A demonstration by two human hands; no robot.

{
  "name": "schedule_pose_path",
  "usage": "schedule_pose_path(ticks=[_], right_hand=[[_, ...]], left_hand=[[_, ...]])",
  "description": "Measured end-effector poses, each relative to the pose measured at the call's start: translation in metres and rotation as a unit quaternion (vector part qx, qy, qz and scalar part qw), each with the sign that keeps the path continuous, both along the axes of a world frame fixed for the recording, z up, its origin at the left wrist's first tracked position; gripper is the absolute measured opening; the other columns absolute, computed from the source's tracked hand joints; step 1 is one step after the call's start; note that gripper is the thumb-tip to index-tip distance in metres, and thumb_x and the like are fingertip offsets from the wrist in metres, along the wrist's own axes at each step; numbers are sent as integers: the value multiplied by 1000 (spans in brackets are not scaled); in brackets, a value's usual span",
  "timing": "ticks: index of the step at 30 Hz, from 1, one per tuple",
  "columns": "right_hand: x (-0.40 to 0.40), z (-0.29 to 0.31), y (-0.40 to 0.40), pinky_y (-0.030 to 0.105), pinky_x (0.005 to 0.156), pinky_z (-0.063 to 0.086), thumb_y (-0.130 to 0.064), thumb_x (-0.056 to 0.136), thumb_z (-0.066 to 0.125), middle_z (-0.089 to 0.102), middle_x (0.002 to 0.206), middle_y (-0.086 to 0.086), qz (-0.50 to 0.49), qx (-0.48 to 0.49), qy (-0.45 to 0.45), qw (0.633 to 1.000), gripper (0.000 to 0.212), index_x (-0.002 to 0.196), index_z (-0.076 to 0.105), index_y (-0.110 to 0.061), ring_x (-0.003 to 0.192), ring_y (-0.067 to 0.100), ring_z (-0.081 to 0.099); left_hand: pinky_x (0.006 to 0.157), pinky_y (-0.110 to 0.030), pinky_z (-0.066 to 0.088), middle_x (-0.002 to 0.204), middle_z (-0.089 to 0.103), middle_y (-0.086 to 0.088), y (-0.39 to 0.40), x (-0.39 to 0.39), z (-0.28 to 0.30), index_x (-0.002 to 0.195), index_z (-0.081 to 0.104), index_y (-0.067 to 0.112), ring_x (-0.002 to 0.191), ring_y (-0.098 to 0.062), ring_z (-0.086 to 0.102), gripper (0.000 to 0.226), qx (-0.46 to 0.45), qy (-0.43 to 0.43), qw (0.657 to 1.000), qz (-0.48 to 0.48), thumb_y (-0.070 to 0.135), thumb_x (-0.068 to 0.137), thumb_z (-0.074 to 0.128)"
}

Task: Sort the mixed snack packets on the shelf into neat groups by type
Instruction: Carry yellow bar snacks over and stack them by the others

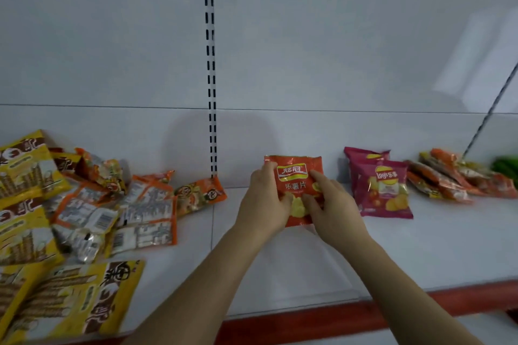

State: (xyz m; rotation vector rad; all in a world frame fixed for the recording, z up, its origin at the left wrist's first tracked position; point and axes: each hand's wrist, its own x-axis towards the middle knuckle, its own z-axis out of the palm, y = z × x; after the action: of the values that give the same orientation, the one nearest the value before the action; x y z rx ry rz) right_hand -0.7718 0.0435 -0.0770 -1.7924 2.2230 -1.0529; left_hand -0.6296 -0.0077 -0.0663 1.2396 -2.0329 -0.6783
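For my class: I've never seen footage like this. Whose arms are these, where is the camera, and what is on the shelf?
No machine here: one camera worn on a person's head looks down at their own arms. The left hand and right hand hold a red crisp packet between them, fingers curled over its edges. On the white shelf lie magenta crisp packets at right, orange packets beyond, and a mixed yellow and orange pile at left.
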Motion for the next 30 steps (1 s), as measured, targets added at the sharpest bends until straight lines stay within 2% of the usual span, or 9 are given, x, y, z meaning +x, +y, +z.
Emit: schedule_pose_path(ticks=[3,6,8,10,17,21,23,26,30], right_hand=[[-18,-4,-17,35,98,45,-39,101,49,52,135,8,10,88,97,991,53,150,37,-24,118,25,51],[-23,-8,-26,46,108,39,-47,102,40,41,147,10,-8,137,193,971,50,148,38,-28,138,33,34],[-25,-10,-29,49,111,35,-45,104,36,32,154,11,-18,134,217,967,48,148,36,-29,146,34,23],[-26,-12,-32,49,112,34,-42,104,36,31,155,11,-15,110,235,965,46,147,37,-26,147,34,22],[6,-1,-39,53,111,38,-48,95,24,48,147,20,46,-13,189,981,64,142,51,-14,140,41,37],[58,10,-37,48,120,28,-55,100,26,30,160,11,96,-26,181,978,63,154,29,-21,150,31,20],[88,14,-35,45,122,23,-55,102,31,24,163,7,120,-33,190,974,63,156,23,-24,153,27,13],[137,18,-28,45,122,21,-54,102,32,25,163,8,152,-39,190,969,62,155,26,-22,152,28,14],[210,22,-14,48,120,28,-58,97,26,36,157,10,179,-63,189,964,67,151,36,-19,149,31,24]], left_hand=[[104,-38,48,151,39,-5,-15,-17,-6,148,45,15,128,-27,56,53,15,-91,996,-15,36,102,58],[105,-43,47,153,37,-5,-21,-25,-16,146,49,18,130,-31,53,48,25,-157,987,-29,37,102,54],[106,-42,47,155,36,-3,-25,-27,-20,149,47,20,132,-30,52,48,22,-167,985,-40,33,103,53],[109,-41,45,156,37,-3,-26,-26,-18,151,45,18,136,-28,50,50,20,-148,988,-39,32,103,53],[103,-44,47,142,51,-12,-19,16,-8,144,51,10,127,-35,54,48,-86,-119,984,97,29,101,57],[107,-45,45,148,50,-11,-9,65,1,151,43,14,132,-34,51,53,-130,-152,967,158,32,102,53],[105,-47,46,143,54,-11,-1,96,3,148,47,13,130,-34,52,53,-158,-154,958,185,35,100,52],[101,-50,49,136,60,-12,14,149,7,142,53,10,125,-37,55,53,-190,-151,945,219,37,96,48],[113,-51,41,148,52,-11,39,225,11,149,47,12,138,-34,46,55,-199,-171,934,243,41,102,50]])
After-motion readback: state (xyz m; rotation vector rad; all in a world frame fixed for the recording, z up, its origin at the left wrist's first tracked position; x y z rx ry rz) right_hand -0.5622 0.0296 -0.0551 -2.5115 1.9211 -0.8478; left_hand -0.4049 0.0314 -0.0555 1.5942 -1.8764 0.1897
